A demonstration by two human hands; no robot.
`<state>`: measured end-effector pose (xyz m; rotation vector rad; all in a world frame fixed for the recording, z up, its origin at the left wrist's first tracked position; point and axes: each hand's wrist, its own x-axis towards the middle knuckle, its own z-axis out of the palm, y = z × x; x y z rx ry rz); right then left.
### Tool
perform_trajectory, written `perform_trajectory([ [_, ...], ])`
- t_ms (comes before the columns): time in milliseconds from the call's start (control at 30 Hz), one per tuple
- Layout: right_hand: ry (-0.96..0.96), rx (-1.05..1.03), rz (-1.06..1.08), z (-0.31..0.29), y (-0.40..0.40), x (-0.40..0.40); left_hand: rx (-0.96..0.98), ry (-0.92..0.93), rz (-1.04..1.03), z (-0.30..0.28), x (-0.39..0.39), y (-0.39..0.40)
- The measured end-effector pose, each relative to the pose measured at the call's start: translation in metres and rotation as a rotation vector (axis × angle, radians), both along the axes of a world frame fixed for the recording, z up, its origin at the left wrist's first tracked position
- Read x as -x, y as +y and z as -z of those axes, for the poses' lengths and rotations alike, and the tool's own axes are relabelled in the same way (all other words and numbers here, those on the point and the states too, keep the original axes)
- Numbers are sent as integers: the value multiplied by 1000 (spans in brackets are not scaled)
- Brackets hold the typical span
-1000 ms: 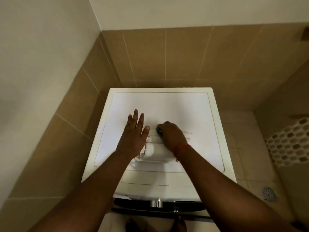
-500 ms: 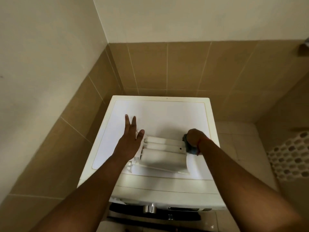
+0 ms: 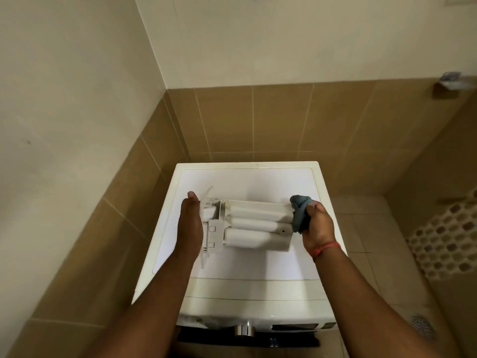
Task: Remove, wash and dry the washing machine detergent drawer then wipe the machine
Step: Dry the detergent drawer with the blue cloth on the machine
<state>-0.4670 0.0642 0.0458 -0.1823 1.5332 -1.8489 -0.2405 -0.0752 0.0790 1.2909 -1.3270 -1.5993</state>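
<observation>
From my head view, I am in the drying step: the detergent drawer is out of its slot and lies upside down on top of the washing machine, across the middle of the lid, its ribbed underside facing up. My left hand stands on edge against the drawer's left end, fingers straight and together pointing toward the far wall, bracing it rather than gripping. My right hand is curled tight around a bunched blue cloth, pressing it against the drawer's right end. A red thread sits on that wrist. Both forearms reach in from the near edge, one on each side of the drawer.

I judge the drawer is nearly dry on this face. The next move calls for working the cloth into the end wall and the grooves, then turning the drawer over so the compartments can be dried. The flat left hand must change to a real hold for that, or the wet plastic may slide on the smooth lid
</observation>
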Motion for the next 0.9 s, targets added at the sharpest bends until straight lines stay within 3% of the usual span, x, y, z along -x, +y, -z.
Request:
perform_trajectory([
  [200, -96, 219, 64, -1, 12, -17, 32, -19, -3, 1, -19, 0],
  [300, -124, 180, 77, 8, 24, -33, 50, -56, 1, 1, -22, 4],
  [433, -109, 92, 109, 23, 32, -52, 218, -194, 89, 5, -25, 12],
  [567, -81, 11, 143, 21, 42, -71, 276, -162, 100, 4, -36, 31],
  [667, -157, 36, 155, 29, 56, -82, 435, -187, 147, 18, -53, 48],
  [900, -323, 86, 168, 50, 62, -107, 632, -304, 455, 67, -92, 63],
])
